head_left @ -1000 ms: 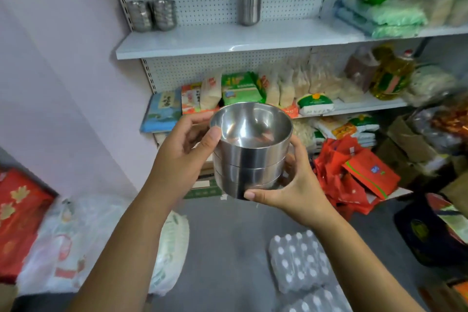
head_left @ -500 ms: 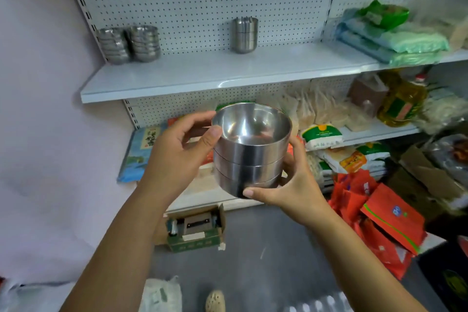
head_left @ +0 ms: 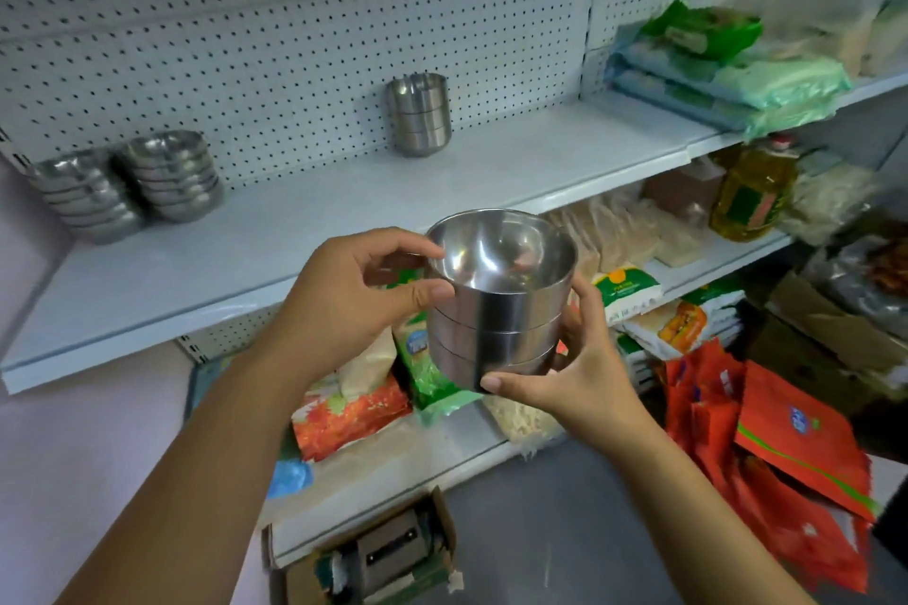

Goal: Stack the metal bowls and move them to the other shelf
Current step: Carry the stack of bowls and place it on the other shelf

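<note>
Two piles of shallow metal dishes (head_left: 132, 182) sit at the left end of the white shelf (head_left: 304, 221). The left hand (head_left: 344, 305) pinches the rim of a stack of metal bowls (head_left: 496, 300), held in the air before the shelf edge. A second bowl stack (head_left: 418, 115) stands by the pegboard. The right hand (head_left: 575, 373) cups the held stack's base

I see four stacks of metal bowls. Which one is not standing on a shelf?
The three-bowl stack in the foreground: the left hand and right hand hold it up. The other three stand on the white shelf.
</note>
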Demonstrator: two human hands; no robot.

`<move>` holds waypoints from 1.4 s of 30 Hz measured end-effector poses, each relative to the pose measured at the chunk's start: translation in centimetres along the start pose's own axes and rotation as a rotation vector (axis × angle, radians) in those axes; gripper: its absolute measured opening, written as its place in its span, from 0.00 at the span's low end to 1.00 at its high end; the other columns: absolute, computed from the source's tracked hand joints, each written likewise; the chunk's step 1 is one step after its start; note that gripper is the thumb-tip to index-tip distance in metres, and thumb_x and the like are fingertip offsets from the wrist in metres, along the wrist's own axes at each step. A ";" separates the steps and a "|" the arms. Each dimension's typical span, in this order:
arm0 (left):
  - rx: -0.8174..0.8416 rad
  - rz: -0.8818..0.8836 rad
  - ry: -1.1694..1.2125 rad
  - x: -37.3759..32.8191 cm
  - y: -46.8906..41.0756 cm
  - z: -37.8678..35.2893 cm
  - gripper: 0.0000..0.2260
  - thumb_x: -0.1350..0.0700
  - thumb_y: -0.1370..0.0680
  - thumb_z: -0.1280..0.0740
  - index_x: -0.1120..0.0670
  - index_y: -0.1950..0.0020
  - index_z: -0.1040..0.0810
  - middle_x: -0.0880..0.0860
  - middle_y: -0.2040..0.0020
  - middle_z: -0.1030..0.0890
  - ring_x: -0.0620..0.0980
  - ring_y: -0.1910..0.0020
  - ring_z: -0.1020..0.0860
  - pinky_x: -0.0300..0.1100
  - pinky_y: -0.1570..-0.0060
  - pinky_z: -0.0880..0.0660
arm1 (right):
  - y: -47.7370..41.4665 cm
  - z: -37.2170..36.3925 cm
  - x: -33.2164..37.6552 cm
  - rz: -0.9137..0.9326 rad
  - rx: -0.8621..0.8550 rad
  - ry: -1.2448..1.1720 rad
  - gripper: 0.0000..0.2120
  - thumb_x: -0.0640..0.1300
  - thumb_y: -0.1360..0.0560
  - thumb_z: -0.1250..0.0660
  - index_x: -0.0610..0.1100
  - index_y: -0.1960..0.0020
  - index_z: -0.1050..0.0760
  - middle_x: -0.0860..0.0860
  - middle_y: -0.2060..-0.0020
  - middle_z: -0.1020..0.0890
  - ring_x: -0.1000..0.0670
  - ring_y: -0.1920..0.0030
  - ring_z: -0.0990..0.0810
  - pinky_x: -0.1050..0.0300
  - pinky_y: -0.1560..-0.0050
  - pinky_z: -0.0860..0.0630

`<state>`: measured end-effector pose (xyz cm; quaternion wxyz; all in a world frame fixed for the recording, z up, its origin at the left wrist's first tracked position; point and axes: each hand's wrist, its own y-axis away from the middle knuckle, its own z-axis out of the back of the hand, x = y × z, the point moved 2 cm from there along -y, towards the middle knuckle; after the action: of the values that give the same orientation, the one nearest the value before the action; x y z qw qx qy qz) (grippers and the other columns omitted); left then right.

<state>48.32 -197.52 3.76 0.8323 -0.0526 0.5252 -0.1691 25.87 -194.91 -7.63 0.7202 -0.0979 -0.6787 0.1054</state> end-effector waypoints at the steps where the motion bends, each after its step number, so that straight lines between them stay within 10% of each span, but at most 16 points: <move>1: 0.007 0.001 -0.002 0.4 -1.3 0.0 0.16 0.50 0.34 0.22 0.50 0.48 0.14 0.50 0.51 0.13 0.47 0.49 0.15 0.46 0.44 0.19 | -1.1 0.3 -0.4 0.002 -0.004 0.005 0.60 0.42 0.42 0.12 0.63 0.22 0.44 0.51 0.29 0.24 0.51 0.30 0.24 0.43 0.34 0.21; 7: 0.038 -0.065 -0.112 1.8 -10.8 -0.3 0.09 0.54 0.28 0.22 0.48 0.50 0.14 0.43 0.48 0.14 0.41 0.46 0.17 0.50 0.41 0.21 | -10.8 2.2 -2.4 0.030 -0.020 0.034 0.60 0.43 0.42 0.12 0.58 0.21 0.44 0.53 0.30 0.23 0.56 0.31 0.23 0.56 0.36 0.21; 15: -0.054 -0.119 -0.264 4.5 -26.9 -1.8 0.09 0.53 0.28 0.22 0.41 0.51 0.13 0.42 0.37 0.19 0.32 0.43 0.22 0.28 0.44 0.26 | -27.5 6.2 -6.6 0.071 0.020 0.050 0.59 0.46 0.41 0.12 0.66 0.23 0.46 0.54 0.29 0.26 0.57 0.31 0.24 0.59 0.37 0.20; 27: -0.066 -0.080 -0.379 10.6 -42.3 -5.5 0.12 0.59 0.27 0.22 0.44 0.49 0.15 0.49 0.35 0.19 0.44 0.39 0.20 0.36 0.36 0.26 | -44.3 10.6 -14.3 0.035 0.179 0.118 0.58 0.41 0.38 0.14 0.59 0.22 0.49 0.59 0.37 0.25 0.72 0.43 0.24 0.73 0.49 0.24; 34: -0.090 -0.266 -0.626 12.8 -46.3 -5.7 0.06 0.56 0.25 0.24 0.52 0.49 0.12 0.46 0.49 0.16 0.43 0.49 0.19 0.43 0.43 0.23 | -49.6 10.8 -17.0 -0.024 0.248 0.092 0.58 0.42 0.36 0.14 0.65 0.23 0.51 0.57 0.36 0.23 0.61 0.39 0.20 0.57 0.41 0.19; 40: -0.120 -0.360 -0.894 13.9 -49.9 -6.0 0.16 0.44 0.24 0.34 0.52 0.50 0.12 0.47 0.51 0.14 0.51 0.47 0.24 0.46 0.48 0.27 | -54.6 10.8 -18.0 -0.008 0.244 0.191 0.60 0.41 0.38 0.13 0.54 0.20 0.48 0.54 0.33 0.29 0.60 0.36 0.24 0.69 0.44 0.23; 42: -0.148 -0.351 -0.939 14.4 -50.9 -5.8 0.15 0.46 0.24 0.34 0.53 0.49 0.12 0.49 0.51 0.14 0.54 0.47 0.22 0.49 0.48 0.25 | -56.2 10.5 -18.4 -0.012 0.204 0.231 0.63 0.47 0.43 0.11 0.55 0.19 0.46 0.51 0.30 0.33 0.50 0.30 0.28 0.56 0.33 0.23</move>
<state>37.27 -249.54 2.37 0.9318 -0.2693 0.0879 -0.2271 15.42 -254.07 -8.64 0.8002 -0.0317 -0.5778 0.1574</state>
